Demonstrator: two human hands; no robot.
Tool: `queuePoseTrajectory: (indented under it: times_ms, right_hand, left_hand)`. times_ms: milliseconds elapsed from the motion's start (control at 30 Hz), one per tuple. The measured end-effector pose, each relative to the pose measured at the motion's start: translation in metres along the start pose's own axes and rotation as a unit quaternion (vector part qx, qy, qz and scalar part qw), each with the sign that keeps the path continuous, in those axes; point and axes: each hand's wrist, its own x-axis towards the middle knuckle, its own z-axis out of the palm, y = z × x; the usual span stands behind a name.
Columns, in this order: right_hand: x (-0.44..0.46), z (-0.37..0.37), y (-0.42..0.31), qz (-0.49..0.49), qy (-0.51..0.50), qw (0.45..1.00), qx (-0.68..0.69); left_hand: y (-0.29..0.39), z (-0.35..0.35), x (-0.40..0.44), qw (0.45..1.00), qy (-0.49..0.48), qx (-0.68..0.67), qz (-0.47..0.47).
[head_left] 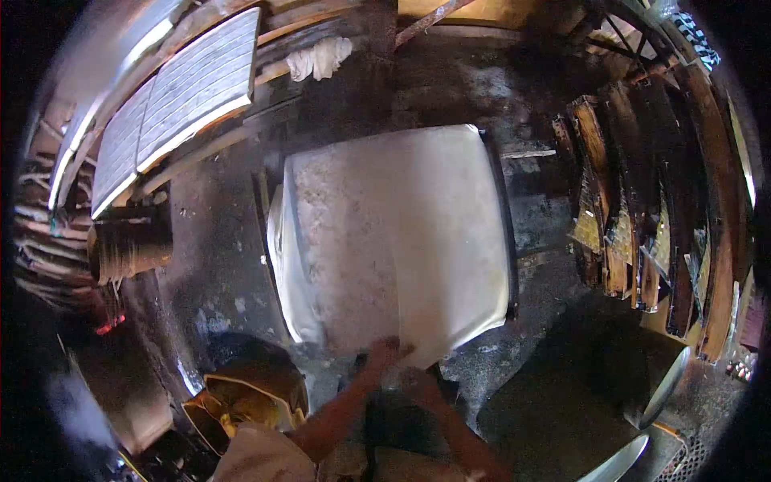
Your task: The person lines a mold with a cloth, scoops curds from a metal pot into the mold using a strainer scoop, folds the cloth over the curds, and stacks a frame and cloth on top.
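Observation:
A large, pale, roughly square sheet or cloth-like slab (361,233) lies in the middle, over what looks like a dark-edged support. Its left part looks greyer and mottled, its right part smooth and brighter, and more pale layers show along the left edge. My left hand (385,353) is at its near edge, seemingly touching it, with the fingers blurred. My right hand (414,381) is close beside the left one, just below that near edge. Its fingers are blurred too, and I cannot make out whether either hand grips anything.
A yellowish open container (249,394) stands at lower left. Large dark drum-like vessels (578,386) with pale rims are at lower right. Wooden frames (618,201) lean at right. White panels (193,96) lie at upper left, near a crumpled cloth (320,59) and stacked sticks (52,249).

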Motion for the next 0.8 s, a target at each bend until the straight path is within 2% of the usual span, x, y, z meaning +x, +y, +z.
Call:
queuePoseTrajectory:
  times_ms: [33,100,133,200,267,300,367,400,433,467,533,567,600,633,667,700,733,767,800]
  right_hand:
    - [0.001,-0.001,0.014,-0.006,-0.007,1.000,-0.004]
    - [0.004,0.000,0.051,-0.096,-0.038,0.994,-0.035]
    - [0.000,-0.002,0.068,-0.098,-0.043,0.993,-0.039]
    - [-0.007,-0.022,0.099,-0.117,0.046,0.989,-0.080]
    - [-0.010,-0.048,0.134,-0.028,0.083,0.992,-0.086]
    - [-0.014,-0.066,0.140,0.011,0.076,0.997,0.022]
    - [-0.020,-0.099,0.142,0.051,0.064,0.990,0.119]
    - [-0.018,-0.113,0.137,0.027,0.064,0.993,0.096]
    - [-0.012,-0.125,0.129,0.003,0.060,0.996,0.071]
    - [0.003,-0.133,0.121,-0.001,0.046,0.997,0.057]
    - [0.049,-0.136,0.097,-0.004,0.089,0.968,-0.233]
    - [0.067,-0.132,0.059,-0.037,0.102,0.959,-0.261]
    - [0.086,-0.126,0.016,-0.068,0.115,0.948,-0.288]
    - [0.128,-0.122,0.015,-0.096,0.101,0.966,-0.216]
    - [0.157,-0.113,-0.015,-0.121,0.092,0.966,-0.211]
    - [0.187,-0.104,-0.046,-0.146,0.082,0.964,-0.205]
    - [0.205,-0.086,-0.113,-0.169,0.077,0.946,-0.265]
    - [0.242,-0.075,-0.140,-0.268,0.074,0.872,-0.402]
    - [0.274,-0.061,-0.168,-0.360,0.070,0.769,-0.524]
  left_hand:
    - [-0.014,0.027,-0.017,1.000,0.009,-0.002,-0.003]
    - [-0.058,0.083,-0.034,0.965,0.086,-0.177,-0.175]
    - [-0.057,0.084,-0.045,0.963,0.090,-0.181,-0.177]
    - [-0.053,0.067,-0.059,0.960,0.147,-0.204,-0.125]
    - [-0.120,0.094,-0.051,0.962,0.163,-0.191,-0.105]
    - [-0.132,0.098,-0.051,0.963,0.170,-0.184,-0.095]
    - [-0.144,0.100,-0.053,0.961,0.202,-0.179,-0.061]
    - [-0.139,0.094,-0.053,0.956,0.228,-0.180,-0.036]
    - [-0.132,0.089,-0.050,0.951,0.238,-0.191,-0.040]
    - [-0.121,0.082,-0.047,0.965,0.240,-0.102,-0.015]
    - [-0.137,0.093,-0.036,0.967,0.253,-0.019,-0.007]
    - [-0.171,0.129,-0.024,0.934,0.266,-0.240,-0.006]
    - [-0.167,0.112,-0.024,0.983,0.176,-0.036,-0.045]
    - [-0.160,0.093,-0.025,0.980,0.083,0.174,-0.046]
    - [-0.186,0.102,-0.013,0.981,0.090,0.163,-0.053]
    - [-0.214,0.109,-0.004,0.961,0.192,0.196,-0.047]
    - [-0.246,0.121,0.006,0.929,0.292,0.223,-0.047]
    - [-0.241,0.087,-0.009,0.953,0.258,0.051,-0.154]
    - [-0.233,0.048,-0.026,0.915,0.254,-0.149,-0.277]
